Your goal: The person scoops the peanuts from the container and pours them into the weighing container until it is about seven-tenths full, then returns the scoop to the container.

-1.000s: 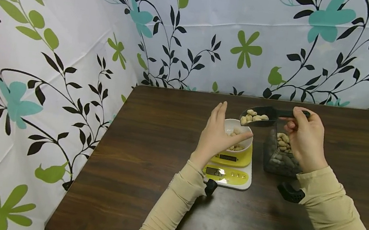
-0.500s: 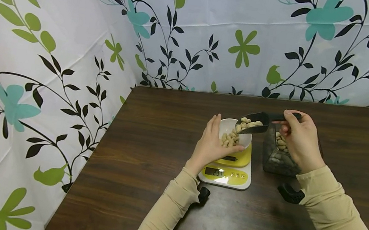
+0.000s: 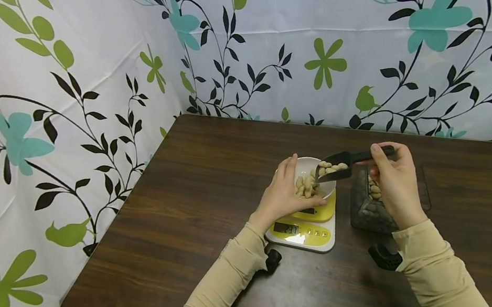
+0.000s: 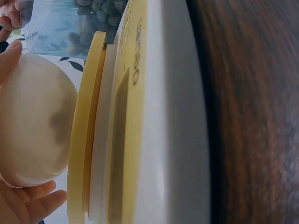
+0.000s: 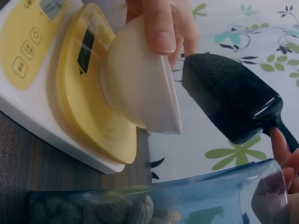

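Note:
A white bowl [image 3: 303, 168] holding peanuts [image 3: 305, 186] sits on a yellow-and-white kitchen scale [image 3: 303, 239]. My left hand [image 3: 282, 193] grips the bowl's sides, the thumb [image 5: 161, 35] near its rim. Between the fingers and thumb of my right hand [image 3: 395, 184] is the handle of a black scoop [image 3: 343, 174], loaded with peanuts. The scoop's tip is lowered over the bowl's right side; in the right wrist view its dark underside shows just beyond the rim. Whether the tip touches the bowl, I cannot tell.
A clear square container [image 3: 371, 222] with more peanuts stands right of the scale, beneath my right hand. All this is on a dark wooden table [image 3: 160, 215]. A patterned curtain [image 3: 254, 33] hangs behind and to the left.
My left hand, earlier held with thumb and fingers spread beside the bowl, has closed in on it. The scoop has moved left and down, tilting its tip lower over the bowl.

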Demonstrator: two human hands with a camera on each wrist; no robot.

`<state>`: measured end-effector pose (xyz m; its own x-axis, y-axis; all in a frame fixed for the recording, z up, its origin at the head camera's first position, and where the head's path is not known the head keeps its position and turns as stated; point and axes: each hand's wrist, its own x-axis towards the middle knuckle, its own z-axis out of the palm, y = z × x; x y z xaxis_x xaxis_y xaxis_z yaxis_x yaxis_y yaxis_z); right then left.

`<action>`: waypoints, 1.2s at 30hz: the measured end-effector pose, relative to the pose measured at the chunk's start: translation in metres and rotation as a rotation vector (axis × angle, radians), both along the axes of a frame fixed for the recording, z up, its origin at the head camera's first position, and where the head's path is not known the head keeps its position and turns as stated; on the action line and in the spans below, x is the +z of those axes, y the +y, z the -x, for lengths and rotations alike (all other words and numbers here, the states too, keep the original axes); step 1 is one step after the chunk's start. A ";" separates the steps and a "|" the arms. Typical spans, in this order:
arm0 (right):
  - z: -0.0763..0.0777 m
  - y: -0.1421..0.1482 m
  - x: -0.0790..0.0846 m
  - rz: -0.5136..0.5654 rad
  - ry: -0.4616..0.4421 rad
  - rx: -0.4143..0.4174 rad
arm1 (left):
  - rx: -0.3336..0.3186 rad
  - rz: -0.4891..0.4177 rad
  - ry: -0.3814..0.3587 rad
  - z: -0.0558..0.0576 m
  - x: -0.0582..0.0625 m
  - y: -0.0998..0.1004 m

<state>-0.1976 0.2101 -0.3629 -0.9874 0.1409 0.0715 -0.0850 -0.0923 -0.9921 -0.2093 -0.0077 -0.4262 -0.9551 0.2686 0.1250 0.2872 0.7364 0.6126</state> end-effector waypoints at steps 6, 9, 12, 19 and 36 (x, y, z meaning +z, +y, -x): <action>0.000 -0.001 0.001 -0.066 0.041 0.019 | -0.004 -0.004 -0.002 0.001 0.000 0.000; 0.000 -0.002 0.002 -0.068 0.053 0.021 | -0.005 -0.009 0.001 0.001 0.001 0.000; 0.000 -0.002 0.003 -0.061 0.066 0.029 | -0.001 -0.014 -0.001 0.001 0.001 0.000; -0.001 -0.001 0.001 -0.032 0.077 0.040 | 0.003 -0.020 -0.014 0.000 0.001 -0.001; -0.004 0.000 0.005 0.009 0.125 0.007 | 0.012 0.036 0.060 0.001 0.005 0.000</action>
<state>-0.1940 0.2102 -0.3580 -0.9718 0.1356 0.1927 -0.2072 -0.1019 -0.9730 -0.2101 -0.0075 -0.4214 -0.9494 0.2623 0.1728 0.3136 0.7613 0.5675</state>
